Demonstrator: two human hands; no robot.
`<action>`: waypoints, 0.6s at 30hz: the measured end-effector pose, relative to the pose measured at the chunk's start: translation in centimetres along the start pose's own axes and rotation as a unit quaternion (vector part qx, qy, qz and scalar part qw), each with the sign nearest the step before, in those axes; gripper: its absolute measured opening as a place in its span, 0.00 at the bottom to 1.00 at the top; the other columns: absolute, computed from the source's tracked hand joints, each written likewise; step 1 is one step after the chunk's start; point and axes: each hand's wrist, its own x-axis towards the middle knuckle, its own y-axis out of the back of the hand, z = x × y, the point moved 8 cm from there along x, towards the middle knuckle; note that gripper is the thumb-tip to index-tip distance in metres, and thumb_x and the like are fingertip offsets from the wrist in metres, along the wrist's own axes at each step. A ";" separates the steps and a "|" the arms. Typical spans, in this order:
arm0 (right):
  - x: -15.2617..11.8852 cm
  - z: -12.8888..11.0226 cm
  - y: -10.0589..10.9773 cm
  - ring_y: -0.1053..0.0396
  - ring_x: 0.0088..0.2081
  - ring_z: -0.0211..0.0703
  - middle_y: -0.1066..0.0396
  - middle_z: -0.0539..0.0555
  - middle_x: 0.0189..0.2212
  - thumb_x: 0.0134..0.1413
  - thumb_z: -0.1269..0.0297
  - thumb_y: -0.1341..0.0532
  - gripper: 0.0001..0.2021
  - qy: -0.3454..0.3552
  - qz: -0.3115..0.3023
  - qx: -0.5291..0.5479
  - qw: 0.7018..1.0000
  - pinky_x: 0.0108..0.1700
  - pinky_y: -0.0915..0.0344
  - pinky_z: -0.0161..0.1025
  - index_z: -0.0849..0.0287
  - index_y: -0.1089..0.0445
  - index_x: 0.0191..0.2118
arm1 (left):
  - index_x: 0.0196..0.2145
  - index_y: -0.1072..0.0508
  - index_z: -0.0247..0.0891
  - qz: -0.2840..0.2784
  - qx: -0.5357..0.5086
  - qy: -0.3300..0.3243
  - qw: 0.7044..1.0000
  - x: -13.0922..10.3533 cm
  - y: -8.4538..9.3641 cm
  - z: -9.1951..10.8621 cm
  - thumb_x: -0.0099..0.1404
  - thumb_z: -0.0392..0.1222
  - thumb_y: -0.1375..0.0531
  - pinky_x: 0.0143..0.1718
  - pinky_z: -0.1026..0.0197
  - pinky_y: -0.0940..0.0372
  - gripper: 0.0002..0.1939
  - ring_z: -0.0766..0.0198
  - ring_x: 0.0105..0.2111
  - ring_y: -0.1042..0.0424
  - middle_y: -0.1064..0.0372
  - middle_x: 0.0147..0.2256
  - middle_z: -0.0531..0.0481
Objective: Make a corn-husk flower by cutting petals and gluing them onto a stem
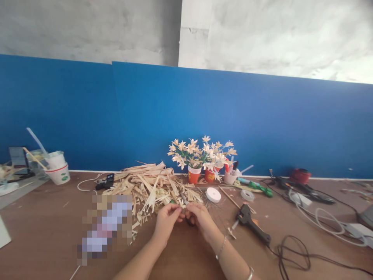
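Both hands meet low in the middle of the view, at the near edge of a heap of dry, pale husk strips (145, 182). A small cream flower (182, 203) shows between the fingertips. My left hand (168, 221) pinches it from the left with closed fingers. From the right, my right hand (201, 218) has its fingers closed at the same flower. Something dark, perhaps a scissor handle, lies just under the fingers, partly hidden. Cream flowers (192, 149) on green stems stand in red paper cups (194, 177) behind the heap.
A black glue gun (252, 224) lies to the right, its cable coiled beside it. Nearer the middle are a white ribbon roll (213, 195) and a clear tape roll (247, 195). A white cup (60, 175) stands far left. Behind the table rises a blue partition (140, 116).
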 end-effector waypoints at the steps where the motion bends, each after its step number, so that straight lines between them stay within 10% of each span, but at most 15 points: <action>1: 0.1 0.0 0.0 0.44 0.17 0.31 0.37 0.47 0.15 0.40 0.56 0.37 0.13 0.002 0.000 0.000 1.000 0.20 0.53 0.31 0.61 0.36 0.20 | 0.26 0.28 0.33 0.002 -0.001 0.001 1.000 0.0 0.0 0.0 0.47 0.46 0.35 0.25 0.64 0.33 0.13 0.62 0.24 0.27 0.27 0.24 0.49; 8: -0.7 -2.4 0.8 0.41 0.23 0.36 0.37 0.48 0.21 0.43 0.59 0.39 0.09 0.129 0.073 -0.094 0.984 0.24 0.46 0.33 0.58 0.37 0.27 | 0.26 0.28 0.33 0.003 0.004 -0.004 1.000 -0.2 -0.1 0.3 0.47 0.45 0.35 0.24 0.64 0.34 0.12 0.63 0.24 0.27 0.28 0.24 0.50; 13: -3.6 -6.4 -1.3 0.37 0.39 0.45 0.36 0.54 0.35 0.42 0.72 0.42 0.06 0.343 0.075 -0.280 0.894 0.40 0.39 0.39 0.57 0.35 0.30 | 0.25 0.27 0.34 -0.016 0.001 -0.010 1.000 -0.1 -0.2 0.2 0.47 0.46 0.35 0.27 0.64 0.34 0.12 0.63 0.24 0.29 0.28 0.23 0.51; 18: -4.7 -7.1 -2.1 0.37 0.42 0.47 0.37 0.56 0.37 0.44 0.75 0.44 0.06 0.408 0.103 -0.371 0.828 0.45 0.39 0.43 0.58 0.35 0.30 | 0.24 0.27 0.35 -0.025 0.002 -0.016 1.000 0.0 -0.3 0.1 0.47 0.45 0.35 0.28 0.63 0.34 0.11 0.64 0.25 0.30 0.29 0.23 0.52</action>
